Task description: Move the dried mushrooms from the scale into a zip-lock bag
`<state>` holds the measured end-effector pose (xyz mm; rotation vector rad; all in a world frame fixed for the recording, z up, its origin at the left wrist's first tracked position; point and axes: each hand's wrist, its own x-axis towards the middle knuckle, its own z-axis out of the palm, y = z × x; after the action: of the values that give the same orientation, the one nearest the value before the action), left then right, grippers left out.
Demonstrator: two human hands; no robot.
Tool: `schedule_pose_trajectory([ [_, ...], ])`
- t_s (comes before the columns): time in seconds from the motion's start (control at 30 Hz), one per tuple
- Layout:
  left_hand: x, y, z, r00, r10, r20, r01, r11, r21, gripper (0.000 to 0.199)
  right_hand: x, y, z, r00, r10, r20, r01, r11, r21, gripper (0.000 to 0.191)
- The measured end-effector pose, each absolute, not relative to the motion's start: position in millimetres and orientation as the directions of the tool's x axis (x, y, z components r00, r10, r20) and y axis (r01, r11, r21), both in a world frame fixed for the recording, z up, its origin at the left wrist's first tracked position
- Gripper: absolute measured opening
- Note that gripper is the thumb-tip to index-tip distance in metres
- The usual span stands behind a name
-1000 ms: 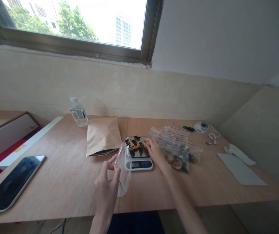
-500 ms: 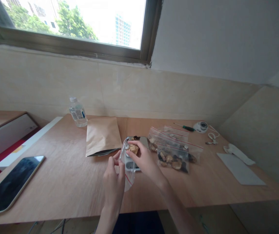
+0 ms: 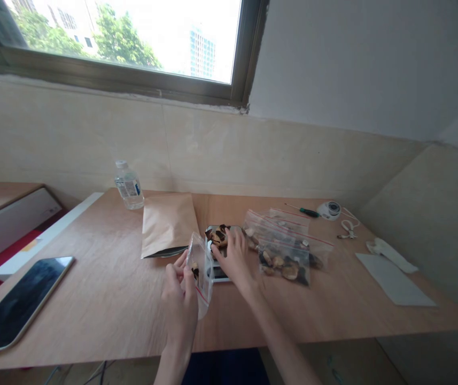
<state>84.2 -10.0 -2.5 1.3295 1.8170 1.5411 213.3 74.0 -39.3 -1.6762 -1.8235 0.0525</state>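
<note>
At the middle of the plywood tabletop (image 3: 92,305), a digital kitchen scale (image 3: 217,275) sits half hidden under the right hand (image 3: 234,261), its smooth metal platform heaped with dried slices (image 3: 217,238), dark and wrinkled on some faces, tan and matte on others. The right grip is curved and partly closed, its fingertips (image 3: 229,241) at the pile's 3 o'clock side, touching or just beside the slices; whether it has hold of one, I cannot tell. The left hand (image 3: 178,299) sits at the scale's 7 o'clock, its grip pinched closed on the upper edge of a clear zip bag (image 3: 201,278), which hangs upright and creased, with a thin red seal line near its lower end. A small dried piece (image 3: 194,270) shows inside the thin plastic. Just past the scale at 3 o'clock, filled zip bags (image 3: 285,262) overlap, lumpy with more dried slices. A kraft paper envelope (image 3: 168,224) lies flat at 10 o'clock, with a plastic water bottle (image 3: 128,185) standing behind it. Farther off at 2 o'clock are a green-handled screwdriver (image 3: 308,212) and a round white device (image 3: 331,210). A grey sheet (image 3: 393,279) lies at 3 o'clock, and a glossy tablet (image 3: 20,305) lies at 9 o'clock
</note>
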Motion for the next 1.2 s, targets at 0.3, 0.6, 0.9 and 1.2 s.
schedule_pose_trajectory([
  [0.3,81,-10,-2,-0.446,0.855,0.265,0.373,-0.092,0.923,0.027,229,77,-55,-0.027,0.916,0.399,0.912,0.186,-0.366,0.038],
  [0.6,82,-11,-2,-0.434,0.869,0.237,0.361,-0.074,0.930,0.027,250,79,-56,-0.038,0.911,0.410,0.903,0.207,-0.377,0.032],
  [0.9,79,-12,-4,-0.467,0.845,0.262,0.367,-0.084,0.926,0.027,245,90,-48,-0.071,0.926,0.370,0.959,0.165,-0.231,0.029],
  [1.2,74,-14,-7,-0.498,0.835,0.234,0.324,-0.072,0.943,0.027,244,102,-42,-0.052,0.919,0.391,0.856,0.243,-0.456,0.031],
])
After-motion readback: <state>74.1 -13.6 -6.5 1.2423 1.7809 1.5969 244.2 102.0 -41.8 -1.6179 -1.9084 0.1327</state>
